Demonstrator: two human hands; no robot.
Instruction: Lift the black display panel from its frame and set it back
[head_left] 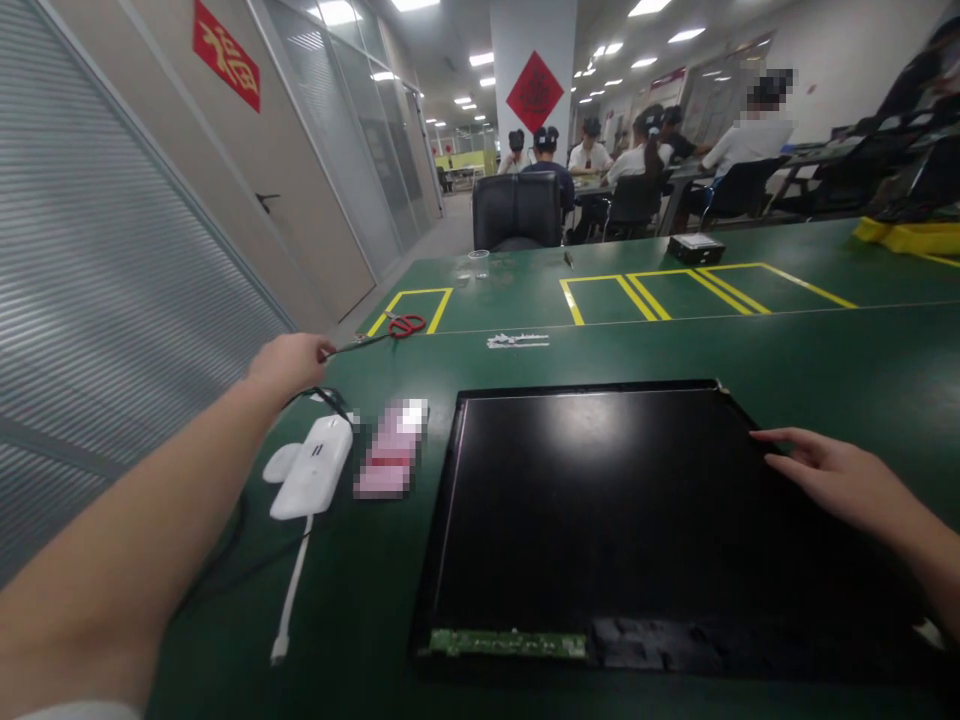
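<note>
A black LCD panel lies flat on the green table, with a narrow green circuit board along its near edge. My right hand is at the panel's right edge, thumb and forefinger stretched out and slightly apart, fingertips touching or just over it. Out to the left, my left hand is closed on one end of a thin dark tool, perhaps tweezers. Just beyond its tip lie red-handled scissors. Below that hand sits a white power strip or hub with a white cable.
A pink blurred item lies between the white device and the panel. White strips lie behind the panel. Farther back are yellow tape outlines, a clear cup, a black box and a yellow tray. Several people sit beyond an office chair.
</note>
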